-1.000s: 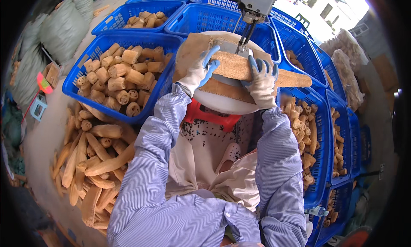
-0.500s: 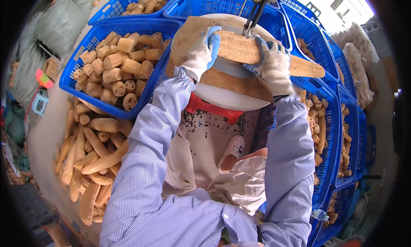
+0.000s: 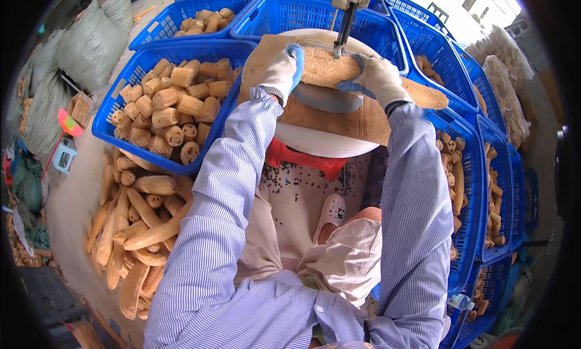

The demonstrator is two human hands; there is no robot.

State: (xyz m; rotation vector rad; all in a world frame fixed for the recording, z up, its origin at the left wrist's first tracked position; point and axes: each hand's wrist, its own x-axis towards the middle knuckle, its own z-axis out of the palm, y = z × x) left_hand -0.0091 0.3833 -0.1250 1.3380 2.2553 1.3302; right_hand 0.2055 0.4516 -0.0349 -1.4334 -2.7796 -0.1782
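Observation:
A long, flattened tan loofah (image 3: 327, 67) lies under the narrow metal foot (image 3: 340, 49) of a machine head. My left hand (image 3: 284, 71), in a white glove with blue-coated fingers, grips the loofah's left end. Its middle is pressed by my right hand (image 3: 376, 80), gloved alike, with the thumb on the near side. The loofah's right end (image 3: 426, 95) sticks out beyond my right wrist. Under it are a smooth grey oval surface (image 3: 327, 99) and a brown cardboard sheet (image 3: 363, 124) on a round white top (image 3: 321, 141).
At the left, a blue basket (image 3: 145, 153) holds short cut loofah pieces, beside a floor pile of whole loofahs (image 3: 142, 216). More blue baskets (image 3: 463, 228) line the right and back. A red stool-like base (image 3: 302, 159) stands below the top; dark specks litter the floor.
The loofah and both hands have shifted slightly left in the picture, along with the machine head. The foot now sits farther over the loofah's upper face. Both hands keep their grip.

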